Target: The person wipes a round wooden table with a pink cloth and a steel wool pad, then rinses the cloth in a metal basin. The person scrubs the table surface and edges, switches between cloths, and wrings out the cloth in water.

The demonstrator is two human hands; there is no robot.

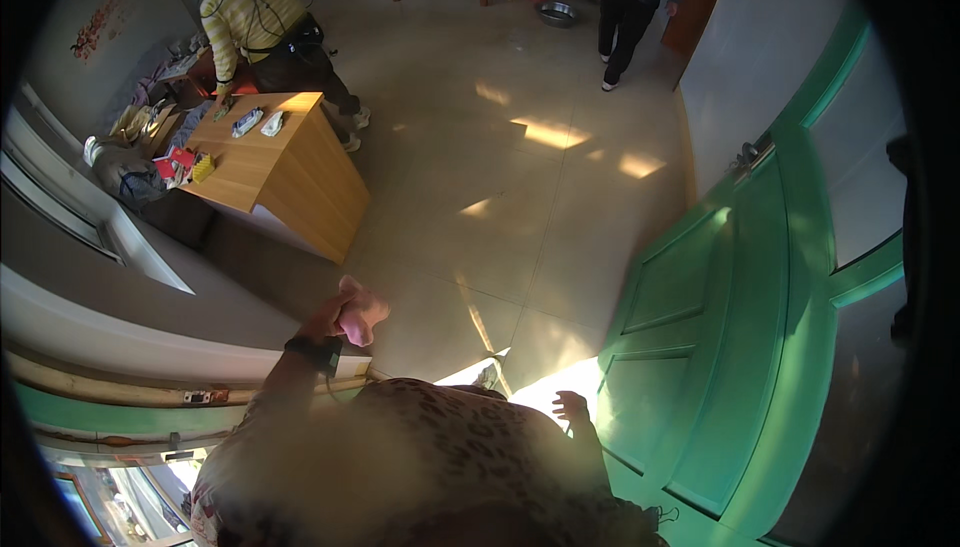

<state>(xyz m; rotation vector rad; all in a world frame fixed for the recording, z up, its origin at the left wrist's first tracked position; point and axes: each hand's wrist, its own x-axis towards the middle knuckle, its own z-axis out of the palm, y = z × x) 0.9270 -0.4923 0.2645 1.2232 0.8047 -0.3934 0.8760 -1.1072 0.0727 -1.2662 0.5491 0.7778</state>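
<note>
My left hand [328, 314] is raised forward at the left, with a dark band on its wrist. It grips a crumpled pink cloth [363, 314], part of which hangs out beyond the fingers. By my right side, my right hand [572, 406] hangs low with its fingers somewhat apart and nothing visible in them. It is nearest to the green panelled door [690, 337], which stands swung inward at the right; no contact with it shows. A metal handle [750, 157] sits at the door's far edge.
A wooden desk [307, 172] stands ahead on the left, bearing packets [247, 122] and a yellow item [203, 167]. One person [262, 14] leans at its far side. Another person [637, 7] is at the far right. A metal basin [557, 14] lies on the tiled floor [450, 134].
</note>
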